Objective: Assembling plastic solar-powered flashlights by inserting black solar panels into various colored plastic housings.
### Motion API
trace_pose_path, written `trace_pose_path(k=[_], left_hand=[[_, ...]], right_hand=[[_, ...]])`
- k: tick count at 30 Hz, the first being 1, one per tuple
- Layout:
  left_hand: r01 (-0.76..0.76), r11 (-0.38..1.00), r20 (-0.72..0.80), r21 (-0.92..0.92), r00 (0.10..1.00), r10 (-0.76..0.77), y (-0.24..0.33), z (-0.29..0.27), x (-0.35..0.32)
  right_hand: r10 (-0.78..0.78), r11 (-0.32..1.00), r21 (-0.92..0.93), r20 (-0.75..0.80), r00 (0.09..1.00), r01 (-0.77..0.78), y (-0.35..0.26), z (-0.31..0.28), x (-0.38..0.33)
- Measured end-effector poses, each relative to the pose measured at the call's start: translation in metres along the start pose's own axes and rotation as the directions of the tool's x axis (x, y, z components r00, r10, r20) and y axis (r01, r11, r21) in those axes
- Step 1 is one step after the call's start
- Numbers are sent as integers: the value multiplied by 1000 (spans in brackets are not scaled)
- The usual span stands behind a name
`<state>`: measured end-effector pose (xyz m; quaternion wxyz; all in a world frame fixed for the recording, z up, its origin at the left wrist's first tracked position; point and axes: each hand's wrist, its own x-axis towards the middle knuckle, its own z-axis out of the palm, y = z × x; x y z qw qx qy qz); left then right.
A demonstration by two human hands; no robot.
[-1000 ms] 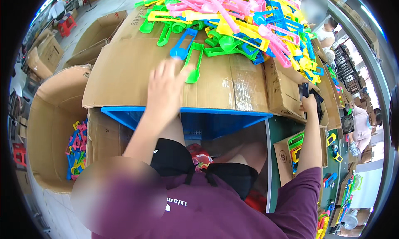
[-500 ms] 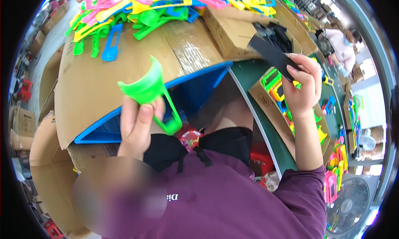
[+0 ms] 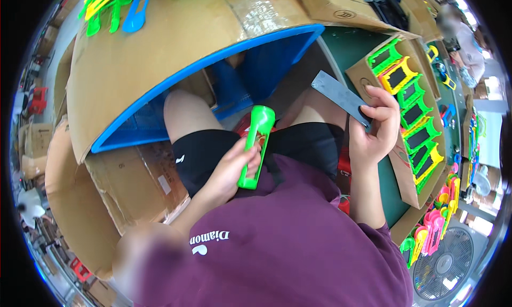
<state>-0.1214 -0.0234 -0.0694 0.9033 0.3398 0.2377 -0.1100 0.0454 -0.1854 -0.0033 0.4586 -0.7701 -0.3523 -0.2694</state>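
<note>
left hand (image 3: 234,168): closed around the lower half of a bright green plastic toy frame (image 3: 255,145), held over your lap, its long axis pointing away from you and its upper end free.
right hand (image 3: 373,131): fingers pinched shut on one end of a flat dark grey strip (image 3: 338,96) — the free end slants up and to your left, well apart from the green piece.
green frame, handling: judged light and rigid, a thin moulded shell with smooth, fairly slippery faces; take it by the long side edges near the middle, not by the open end, which may flex.
grey strip, handling: judged thin, light and somewhat bendable; hold it by the edges near one end — a hard squeeze mid-length could bow it.
work surface: a cardboard sheet (image 3: 160,51) on a blue crate (image 3: 256,67) arches over your knees, with loose coloured plastic pieces (image 3: 114,8) at its far edge.
right side: a cardboard box (image 3: 368,75) holds finished green and yellow frames (image 3: 410,112) with dark inserts, stacked in a row.
lower right: more coloured pieces (image 3: 434,227) beside a floor fan (image 3: 445,264).
far right: another person (image 3: 469,45) is working at a distance.
</note>
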Motion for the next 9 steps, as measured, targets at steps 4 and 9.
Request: trace_pose_path(k=[4, 9], left_hand=[[-278, 951, -51, 132, 957, 287, 26, 13, 23], [-433, 887, -36, 157, 896, 444, 45, 24, 40]], right_hand=[[222, 905, 337, 143, 964, -259, -7, 18, -23], [410, 694, 337, 542, 734, -636, -24, 23, -35]])
